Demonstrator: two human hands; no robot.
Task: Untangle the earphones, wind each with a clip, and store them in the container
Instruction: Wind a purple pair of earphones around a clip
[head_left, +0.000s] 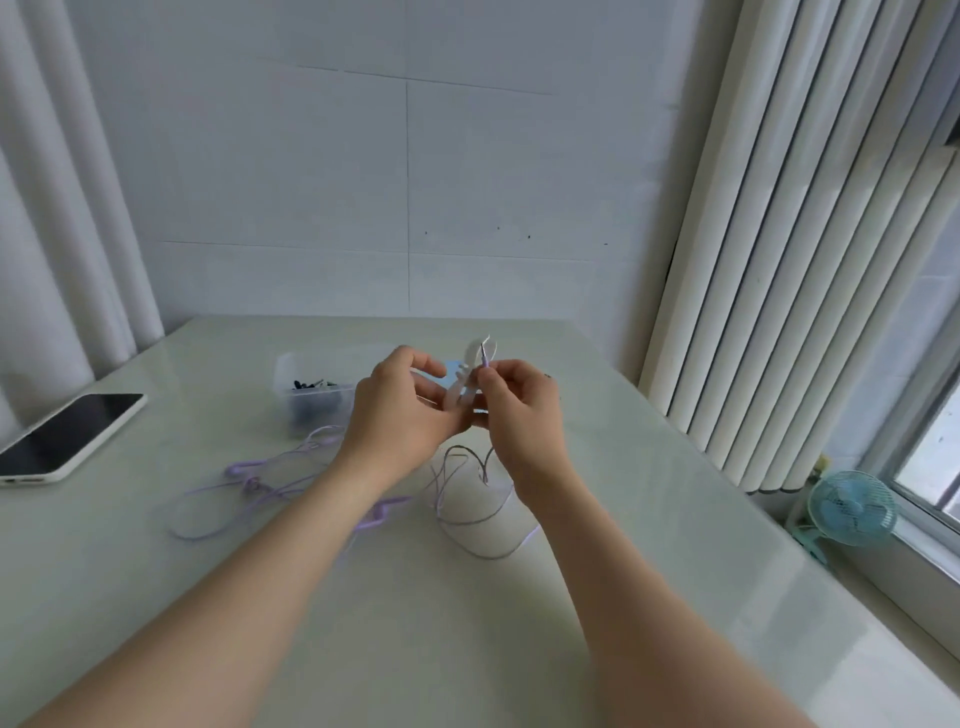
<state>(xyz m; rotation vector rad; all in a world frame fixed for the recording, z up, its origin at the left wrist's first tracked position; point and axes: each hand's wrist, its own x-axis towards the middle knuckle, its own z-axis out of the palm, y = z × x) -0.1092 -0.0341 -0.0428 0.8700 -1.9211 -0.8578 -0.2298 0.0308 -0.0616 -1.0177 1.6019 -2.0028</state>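
Loops of purple earphone cable (253, 486) lie on the table (649, 571), under the raised hands. The left hand (400, 415) grips a white clip (464, 382). The right hand (519, 402) pinches the cable's plug (485, 357) against it. Behind them stands the clear container (311, 400).

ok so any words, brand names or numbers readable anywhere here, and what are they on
None: no readable text shows in this view.
smartphone: screen dark, no logo or lettering visible.
clear container: no label visible.
white clip in the left hand: plain.
purple earphone cable pinched by the right hand: no print visible.
blue fan: too small to show any marking.
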